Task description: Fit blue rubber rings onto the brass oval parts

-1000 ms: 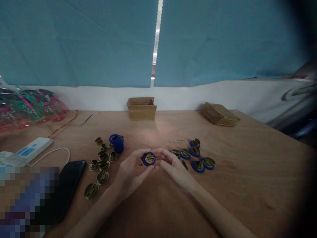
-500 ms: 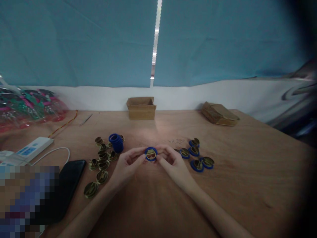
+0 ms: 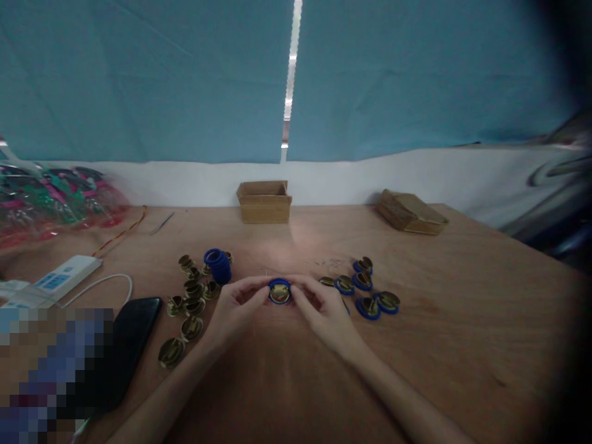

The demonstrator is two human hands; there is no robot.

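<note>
Between the fingertips of both hands is a blue ring with a round brass-coloured metal piece (image 3: 279, 291) set in it. My left hand (image 3: 238, 308) pinches its left edge with thumb and forefinger. On the opposite edge, my right hand (image 3: 319, 308) grips it the same way. Left of my hands stands a stack of blue rings (image 3: 218, 266). Loose round brass-coloured pieces (image 3: 192, 305) lie around and below that stack. To the right are several brass-coloured pieces fitted with blue rings (image 3: 369, 307), some partly hidden behind my right hand.
A small open cardboard box (image 3: 264, 206) stands at the back, another cardboard box (image 3: 411, 213) at the back right. On the left are a black phone (image 3: 132, 339), a white power strip (image 3: 69, 271), tweezers (image 3: 161, 223) and plastic-wrapped pliers (image 3: 60, 197). Thin scraps (image 3: 328, 265) lie beyond my right hand.
The held piece has shifted slightly left and tilted, and the metal piece now fills more of the blue ring's opening. My right hand has moved slightly left; both hands keep their pinch.
</note>
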